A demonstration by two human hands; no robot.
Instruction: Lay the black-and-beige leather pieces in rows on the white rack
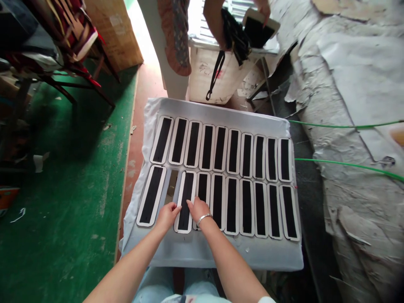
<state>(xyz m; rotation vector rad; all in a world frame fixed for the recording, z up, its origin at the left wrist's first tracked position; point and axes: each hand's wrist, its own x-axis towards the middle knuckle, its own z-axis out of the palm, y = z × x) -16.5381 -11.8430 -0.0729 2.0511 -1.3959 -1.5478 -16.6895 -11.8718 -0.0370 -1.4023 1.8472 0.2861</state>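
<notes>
Two rows of white-bordered panels with black strips lie on a cloth-covered table (252,252). My left hand (169,213) pinches the left edge of one front-row panel (185,216), third from the left. On that panel's right side rests my right hand (198,208), its thumb on the border and its other fingers curled over the edge. A bracelet circles my right wrist. Left of this panel, a bare strip of grey and brownish surface (171,187) shows, and beyond it lies another panel (150,195).
Across the table a person stands holding black strips (235,35) and a pale-bordered panel (263,27) above a white bin (206,78). Green cords (347,163) run off right beside a rough paper-covered surface (356,105). Chairs (75,38) stand at upper left.
</notes>
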